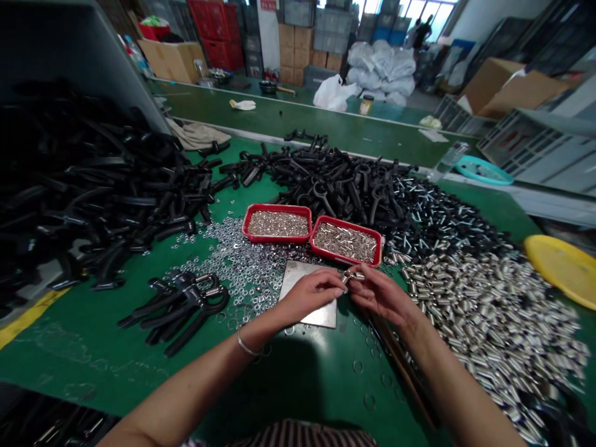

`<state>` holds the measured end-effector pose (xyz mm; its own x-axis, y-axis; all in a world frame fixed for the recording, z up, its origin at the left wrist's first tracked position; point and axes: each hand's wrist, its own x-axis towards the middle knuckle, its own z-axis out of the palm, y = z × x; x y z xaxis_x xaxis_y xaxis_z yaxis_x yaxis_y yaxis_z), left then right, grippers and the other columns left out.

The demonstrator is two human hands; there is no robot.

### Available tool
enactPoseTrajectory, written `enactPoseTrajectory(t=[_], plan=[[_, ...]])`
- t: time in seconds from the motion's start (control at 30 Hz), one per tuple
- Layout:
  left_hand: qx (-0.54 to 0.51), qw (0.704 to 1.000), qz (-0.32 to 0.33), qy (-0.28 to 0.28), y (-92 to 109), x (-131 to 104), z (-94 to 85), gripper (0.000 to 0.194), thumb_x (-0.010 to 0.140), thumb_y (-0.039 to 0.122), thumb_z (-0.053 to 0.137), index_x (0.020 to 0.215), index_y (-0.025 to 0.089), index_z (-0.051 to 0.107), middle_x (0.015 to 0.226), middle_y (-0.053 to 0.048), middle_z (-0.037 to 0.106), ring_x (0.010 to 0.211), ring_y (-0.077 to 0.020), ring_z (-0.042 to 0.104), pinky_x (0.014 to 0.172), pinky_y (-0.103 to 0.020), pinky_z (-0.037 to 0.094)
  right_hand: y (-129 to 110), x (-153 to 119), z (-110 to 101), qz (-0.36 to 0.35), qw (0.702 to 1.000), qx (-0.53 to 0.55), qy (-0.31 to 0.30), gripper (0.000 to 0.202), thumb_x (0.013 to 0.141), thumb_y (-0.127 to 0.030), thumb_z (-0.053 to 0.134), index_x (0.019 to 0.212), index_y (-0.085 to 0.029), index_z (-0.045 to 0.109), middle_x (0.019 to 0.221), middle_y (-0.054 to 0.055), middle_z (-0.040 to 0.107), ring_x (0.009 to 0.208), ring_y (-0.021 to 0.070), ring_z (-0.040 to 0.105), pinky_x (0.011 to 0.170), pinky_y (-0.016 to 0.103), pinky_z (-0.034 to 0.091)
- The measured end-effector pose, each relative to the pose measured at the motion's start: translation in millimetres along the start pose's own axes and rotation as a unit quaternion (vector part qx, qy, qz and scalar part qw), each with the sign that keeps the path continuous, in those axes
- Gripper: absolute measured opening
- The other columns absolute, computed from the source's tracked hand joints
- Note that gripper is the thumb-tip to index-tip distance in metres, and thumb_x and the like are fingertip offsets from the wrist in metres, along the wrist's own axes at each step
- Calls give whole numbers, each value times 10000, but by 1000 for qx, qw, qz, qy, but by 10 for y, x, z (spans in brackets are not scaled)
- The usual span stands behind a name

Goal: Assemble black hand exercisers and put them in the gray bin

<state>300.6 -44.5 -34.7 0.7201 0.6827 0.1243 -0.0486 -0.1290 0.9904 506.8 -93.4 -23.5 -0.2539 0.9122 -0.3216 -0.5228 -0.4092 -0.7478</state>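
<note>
Small shiny metal part [357, 275] is between the fingertips of the right hand [379, 297]; that grip is narrow, closed on the part. Left hand [316, 290] has its grip drawn narrow at the part's near side; whether it also pinches something is hidden by the fingers. The fingertip hold presumably suits so small a piece and leaves its end exposed. Relative to the grips, the part lies at the right thumb and forefinger, just beside the left fingertips, near the right edge of the metal plate [321, 315].

Two red trays [277, 239] of small pieces sit just beyond the hands, probably for short reach. Loose rings [237, 257] lie left of the plate, silver cylinders [470, 310] to the right, black handles [344, 186] beyond the trays, all on the green worktop [261, 397].
</note>
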Motion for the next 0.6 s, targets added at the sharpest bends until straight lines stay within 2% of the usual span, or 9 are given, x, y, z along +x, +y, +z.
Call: enactPoseTrajectory(t=[0.13,0.2,0.27,0.37,0.4,0.43,0.47,0.53,0.6], plan=[[-45,999,-13,25,-24,-62,-34,173,897,297,665,1001,172,724,1123,-88,634,1029,-193,629,959,-384,490,57,40,23,-20,998,-60,1,260,876,-369,702,1030,-160,675,723,-26,520,522,51,324,462,176,338],[-38,999,-20,26,-25,-77,-58,177,909,299,643,1004,169,717,1088,-80,629,914,-166,645,858,-351,530,105,35,27,-48,988,-145,35,264,875,-403,689,1027,-189,660,725,-19,564,516,73,398,472,209,367],[29,1000,0,8,-14,-75,-97,157,914,280,635,992,174,721,1045,-68,641,890,-161,640,850,-342,527,154,8,40,-116,944,-293,99,254,866,-421,690,1021,-221,660,802,10,639,593,123,524,546,262,438],[165,983,54,-63,3,-27,-142,126,914,238,635,970,181,731,1003,-59,661,959,-179,626,924,-344,488,216,-40,87,-226,826,-495,147,218,850,-385,713,1015,-245,686,969,48,700,844,206,632,773,346,492],[193,974,65,-94,2,3,-141,126,917,228,628,968,177,731,1004,-62,666,960,-182,626,922,-338,485,230,-46,108,-244,803,-523,148,217,855,-374,708,1031,-248,687,1007,53,702,898,220,635,823,360,485],[213,967,69,-124,-5,41,-131,129,920,218,620,963,169,731,1005,-66,671,946,-183,628,907,-330,488,240,-44,128,-251,797,-528,149,224,865,-370,698,1053,-251,679,1020,54,702,907,222,638,833,363,481],[225,960,70,-150,-18,84,-112,132,921,210,615,954,162,732,997,-69,679,927,-182,632,886,-322,493,244,-34,144,-249,805,-515,156,235,872,-373,690,1072,-252,667,1014,51,700,877,215,639,810,355,484],[234,954,72,-171,-53,179,-65,140,923,208,608,943,155,736,996,-73,691,916,-186,638,869,-316,498,235,-4,162,-228,848,-447,173,263,867,-392,693,1083,-250,646,973,38,695,780,191,628,720,326,485],[237,959,80,-130,-86,259,-31,150,927,220,603,969,164,735,1061,-81,687,985,-199,631,911,-331,490,210,14,155,-211,893,-354,179,265,850,-409,710,1047,-248,635,923,22,692,723,174,611,663,303,473]])
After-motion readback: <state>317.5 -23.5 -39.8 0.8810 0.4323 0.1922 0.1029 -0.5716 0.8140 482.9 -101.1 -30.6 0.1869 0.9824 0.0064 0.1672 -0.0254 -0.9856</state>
